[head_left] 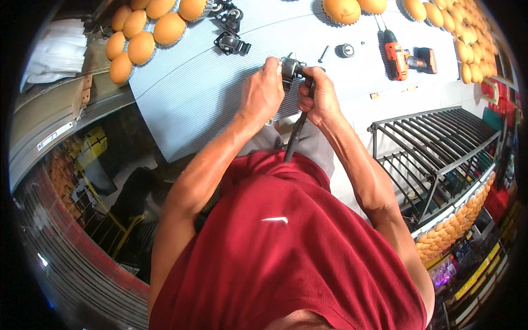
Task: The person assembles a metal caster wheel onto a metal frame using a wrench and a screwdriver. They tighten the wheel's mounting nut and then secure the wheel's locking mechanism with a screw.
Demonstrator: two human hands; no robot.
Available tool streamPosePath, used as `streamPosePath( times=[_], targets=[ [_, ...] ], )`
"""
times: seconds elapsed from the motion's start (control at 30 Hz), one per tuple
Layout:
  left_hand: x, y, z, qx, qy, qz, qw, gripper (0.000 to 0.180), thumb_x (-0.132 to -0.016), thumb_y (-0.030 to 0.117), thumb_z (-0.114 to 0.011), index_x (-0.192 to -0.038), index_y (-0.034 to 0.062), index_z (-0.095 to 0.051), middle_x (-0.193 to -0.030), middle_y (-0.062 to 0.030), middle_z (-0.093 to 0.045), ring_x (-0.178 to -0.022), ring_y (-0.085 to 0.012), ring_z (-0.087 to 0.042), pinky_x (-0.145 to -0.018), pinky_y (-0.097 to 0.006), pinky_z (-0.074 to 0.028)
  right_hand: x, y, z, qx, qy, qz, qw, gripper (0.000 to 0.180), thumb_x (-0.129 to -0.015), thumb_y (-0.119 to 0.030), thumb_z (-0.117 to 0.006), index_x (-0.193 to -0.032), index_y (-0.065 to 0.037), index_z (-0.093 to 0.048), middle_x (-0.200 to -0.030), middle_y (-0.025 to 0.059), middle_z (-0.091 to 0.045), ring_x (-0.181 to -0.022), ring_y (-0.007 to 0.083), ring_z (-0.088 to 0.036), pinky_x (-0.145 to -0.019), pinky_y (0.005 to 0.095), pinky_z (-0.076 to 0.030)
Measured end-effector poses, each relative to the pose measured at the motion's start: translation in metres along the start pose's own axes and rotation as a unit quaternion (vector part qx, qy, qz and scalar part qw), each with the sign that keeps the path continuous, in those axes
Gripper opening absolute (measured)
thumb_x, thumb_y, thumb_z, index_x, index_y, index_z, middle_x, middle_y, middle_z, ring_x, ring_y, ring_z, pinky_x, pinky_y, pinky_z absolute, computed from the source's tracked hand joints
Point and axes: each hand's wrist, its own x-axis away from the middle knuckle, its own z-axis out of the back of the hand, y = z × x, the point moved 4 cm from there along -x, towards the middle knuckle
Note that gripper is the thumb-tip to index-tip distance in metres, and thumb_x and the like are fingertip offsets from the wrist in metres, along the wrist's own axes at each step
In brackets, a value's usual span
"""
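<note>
Head view: between your two hands, above the near edge of the white ribbed tabletop (pixel 203 71), sits a black part (pixel 291 71), compact and chunky, with a rounded body and a bright glint of bare metal at its top. Running down from it toward your waist is a long dark bar (pixel 296 135), straight, slim and dull, slanting so that its lower end meets the hem of your red shirt (pixel 275 220). Similar black assemblies (pixel 231 43) lie farther off on the table, with a bolt (pixel 324 53), a round wheel-like piece (pixel 346 50) and an orange and black drill (pixel 400 59) to the right.

Much of the black part is covered by your fingers, so its full shape is hard to make out, and you cannot tell just how the bar meets it. The farthest assemblies are cut off by the top edge. A small shiny end peeks out below your left wrist; what it belongs to is unclear.

Your left hand (pixel 263 91) is curled against the part's left side, back of the hand upward, fingertips gripping it. Your right hand (pixel 319 96) closes around the bar's upper end, thumb laid along the top. Both forearms angle inward from your sides.
</note>
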Motion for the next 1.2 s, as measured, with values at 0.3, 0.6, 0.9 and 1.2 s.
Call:
streamPosePath(
  times=[0.3, 0.6, 0.9, 1.2],
  targets=[
    [0.004, -0.001, 0.009, 0.06, -0.007, 0.013, 0.998, 0.018, -0.102, 0.013, -0.048, -0.109, -0.0011, -0.056, -0.077, -0.0278, -0.065, -0.077, -0.0471, -0.066, -0.061, -0.052, -0.049, 0.002, -0.012, 0.001, 0.203, 0.01, 0.225, 0.953, 0.02, -0.086, -0.014, -0.068, -0.073, -0.006, -0.054, -0.059, -0.002, -0.049, -0.046, 0.0062, -0.039, -0.04, 0.0269, -0.031],
    [0.023, 0.06, 0.03, 0.164, -0.071, -0.036, 0.983, 0.023, -0.101, 0.014, -0.049, -0.111, -0.0019, -0.062, -0.078, -0.0183, -0.069, -0.071, -0.0329, -0.067, -0.066, -0.042, -0.051, 0.025, -0.002, 0.009, 0.487, -0.011, 0.364, 0.794, 0.031, -0.077, -0.021, -0.075, -0.091, 0.003, -0.061, -0.079, 0.0112, -0.062, -0.077, 0.0094, -0.058, -0.062, 0.0298, -0.049],
    [0.02, -0.023, 0.01, 0.071, -0.032, 0.05, 0.996, 0.037, -0.101, 0.027, -0.055, -0.124, -0.0004, -0.048, -0.078, -0.0253, -0.067, -0.079, -0.0448, -0.068, -0.066, -0.052, -0.052, -0.008, -0.037, 0.038, 0.404, 0.006, 0.173, 0.898, 0.052, -0.082, -0.039, -0.077, -0.1, 0.007, -0.062, -0.075, 0.0075, -0.062, -0.055, 0.0104, -0.052, -0.047, 0.0245, -0.042],
    [-0.108, 0.012, -0.047, -0.072, -0.008, 0.038, 0.997, 0.087, -0.072, 0.05, -0.082, -0.138, 0.008, -0.045, -0.122, -0.0261, -0.058, -0.109, -0.0407, -0.064, -0.09, -0.048, -0.054, 0.026, -0.026, 0.067, -0.028, -0.075, 0.017, 0.997, 0.038, -0.092, -0.044, -0.068, -0.094, -0.01, -0.051, -0.071, 0.0052, -0.053, -0.042, 0.007, -0.033, -0.039, 0.0223, -0.027]
  ],
)
